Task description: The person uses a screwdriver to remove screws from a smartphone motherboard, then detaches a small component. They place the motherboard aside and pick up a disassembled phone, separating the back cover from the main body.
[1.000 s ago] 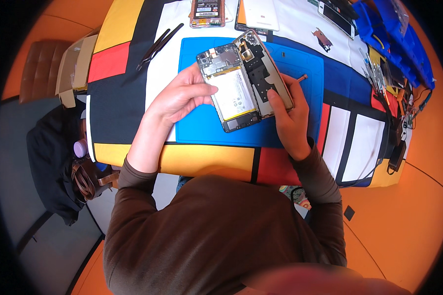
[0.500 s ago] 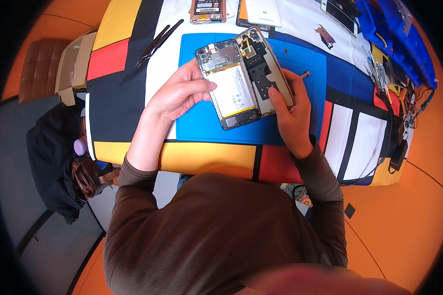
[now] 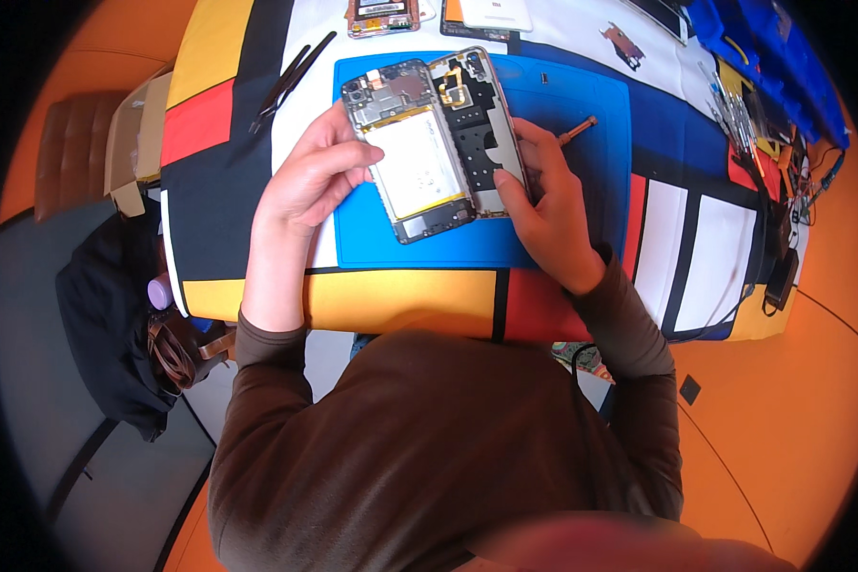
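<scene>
My left hand (image 3: 322, 172) grips the left edge of an opened smartphone body (image 3: 416, 157), thumb on its front edge. A white battery fills its middle, with the circuit board and camera at the top. In my right hand (image 3: 555, 205) is the phone's back cover (image 3: 481, 143), inner side up, black inside with a gold-coloured flex piece near its top. The two halves lie side by side, the body overlapping the cover's left edge. Both are held over a blue work mat (image 3: 391, 255). A copper-coloured screwdriver (image 3: 579, 130) lies on the mat beyond my right fingers.
Black tweezers (image 3: 294, 81) lie left of the mat. At the far edge are an opened phone (image 3: 383, 17) and a white phone cover (image 3: 498, 13). A small circuit board (image 3: 622, 45) rests to the right. Blue bins (image 3: 772, 67) and several thin tools (image 3: 729, 114) stand at far right.
Both hands have shifted slightly left with the phone body and cover. The view has shifted a little too, and more of the screwdriver shows beside my right hand.
</scene>
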### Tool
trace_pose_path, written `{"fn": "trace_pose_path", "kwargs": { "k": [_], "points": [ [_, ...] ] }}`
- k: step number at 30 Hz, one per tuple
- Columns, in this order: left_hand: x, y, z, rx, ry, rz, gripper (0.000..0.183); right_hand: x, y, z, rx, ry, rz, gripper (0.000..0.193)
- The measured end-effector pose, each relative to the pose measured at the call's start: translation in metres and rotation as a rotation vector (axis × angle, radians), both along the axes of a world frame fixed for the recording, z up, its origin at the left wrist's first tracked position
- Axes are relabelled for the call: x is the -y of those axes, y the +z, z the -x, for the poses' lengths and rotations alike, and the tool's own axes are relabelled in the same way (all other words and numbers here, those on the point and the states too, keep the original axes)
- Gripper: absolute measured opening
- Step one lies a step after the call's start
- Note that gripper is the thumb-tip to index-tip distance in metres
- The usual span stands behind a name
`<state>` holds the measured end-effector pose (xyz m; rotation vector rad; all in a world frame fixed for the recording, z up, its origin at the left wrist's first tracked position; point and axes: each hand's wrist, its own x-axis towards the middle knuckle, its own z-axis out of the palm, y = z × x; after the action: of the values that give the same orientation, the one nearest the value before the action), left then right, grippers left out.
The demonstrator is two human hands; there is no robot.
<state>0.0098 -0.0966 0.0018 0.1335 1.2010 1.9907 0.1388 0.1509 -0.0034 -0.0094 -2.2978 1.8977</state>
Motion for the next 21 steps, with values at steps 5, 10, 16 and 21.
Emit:
{"fn": "trace_pose_path", "kwargs": {
  "k": [5,10,16,21],
  "points": [
    [0.0,0.008,-0.003,-0.047,0.101,0.06,0.049,-0.001,0.005,-0.002,0.012,0.013,-0.011,0.045],
    [0.019,0.024,0.005,-0.098,0.27,-0.029,0.047,0.0,0.014,-0.005,0.159,0.107,0.016,0.049],
    [0.024,0.018,0.004,-0.12,0.267,-0.026,0.042,0.004,0.016,-0.004,0.129,0.114,-0.003,0.048],
    [0.024,0.01,0.01,-0.143,0.161,-0.002,0.035,0.004,0.015,-0.005,0.132,0.085,0.006,0.046]
  ]
}}
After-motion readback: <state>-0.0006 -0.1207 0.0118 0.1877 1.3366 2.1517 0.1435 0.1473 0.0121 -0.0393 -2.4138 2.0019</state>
